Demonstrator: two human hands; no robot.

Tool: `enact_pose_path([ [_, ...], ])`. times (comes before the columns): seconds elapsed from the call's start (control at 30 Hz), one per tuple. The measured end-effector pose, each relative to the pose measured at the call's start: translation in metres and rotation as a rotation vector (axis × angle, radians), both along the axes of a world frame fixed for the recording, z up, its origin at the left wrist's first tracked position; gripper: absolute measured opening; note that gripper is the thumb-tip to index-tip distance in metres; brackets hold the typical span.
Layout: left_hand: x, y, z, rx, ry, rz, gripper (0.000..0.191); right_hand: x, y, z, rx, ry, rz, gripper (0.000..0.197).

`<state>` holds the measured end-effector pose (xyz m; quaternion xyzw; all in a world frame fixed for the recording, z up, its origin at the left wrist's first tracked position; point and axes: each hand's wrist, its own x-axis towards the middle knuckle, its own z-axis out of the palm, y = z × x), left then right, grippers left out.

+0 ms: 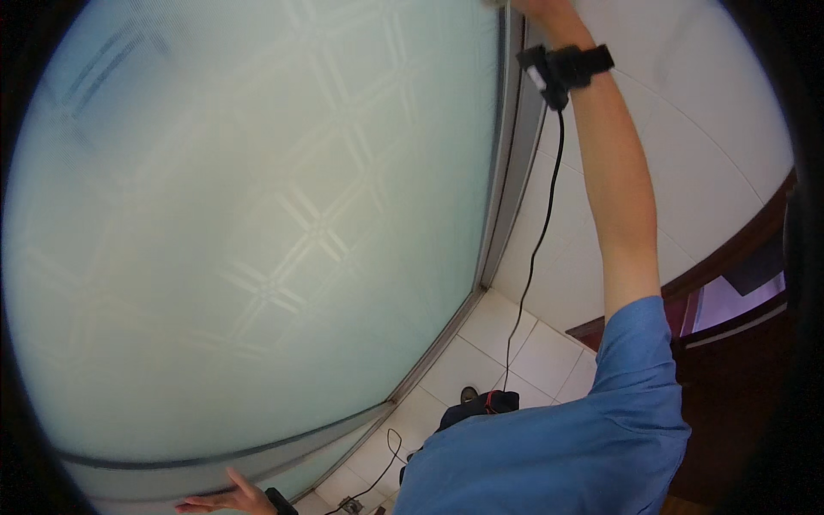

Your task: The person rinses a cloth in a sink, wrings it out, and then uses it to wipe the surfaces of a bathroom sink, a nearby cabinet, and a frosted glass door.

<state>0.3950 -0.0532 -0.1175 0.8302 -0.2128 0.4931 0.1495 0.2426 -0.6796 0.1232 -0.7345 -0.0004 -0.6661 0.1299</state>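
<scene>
A large frosted glass panel with a faint lattice pattern fills the left and middle of the head view, set in a grey metal frame. At the top edge, my right hand is partly cut off beside the frame; a small pale thing shows at its fingers, too little to identify. A black strap device with a cable sits on that wrist. Low on the left, my left hand has its fingers spread near the lower metal rail; whether it touches the rail is unclear.
White wall tiles rise at the right, and pale floor tiles lie below. A dark wooden door frame stands at the right. The black cable hangs down to the body. Another cable runs near a floor drain.
</scene>
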Motion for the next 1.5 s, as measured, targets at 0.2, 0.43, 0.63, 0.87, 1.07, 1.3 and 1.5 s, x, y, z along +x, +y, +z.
enact_pose_path([
  [0.2, -0.008, 0.001, -0.003, 0.008, 0.018, 0.042, 0.104, 0.025, -0.066, -0.096, -0.053, -0.145, -0.289, 0.027],
  [0.43, 0.001, -0.002, -0.003, 0.096, -0.118, -0.001, 0.082, 0.021, -0.014, -0.307, 0.690, -0.069, -0.086, 0.034],
  [0.63, 0.009, -0.011, -0.014, 0.025, -0.005, -0.096, 0.086, 0.004, 0.061, -0.540, 2.049, -0.154, 0.390, 0.063],
  [0.87, 0.008, -0.064, 0.021, -0.046, 0.003, -0.272, 0.091, 0.065, 0.292, -0.523, 2.315, 0.192, 1.007, 0.047],
  [1.07, -0.009, -0.088, 0.035, 0.008, 0.172, -0.318, 0.076, 0.080, 0.352, -0.361, 1.776, 0.695, 1.364, 0.038],
  [1.3, -0.005, -0.071, 0.039, -0.002, 0.260, -0.476, 0.059, 0.088, 0.360, -0.146, 0.745, 0.095, 1.505, 0.026],
  [1.5, -0.001, -0.068, 0.034, -0.029, 0.166, -0.601, 0.054, 0.140, 0.367, -0.182, 0.125, 0.088, 0.598, 0.037],
])
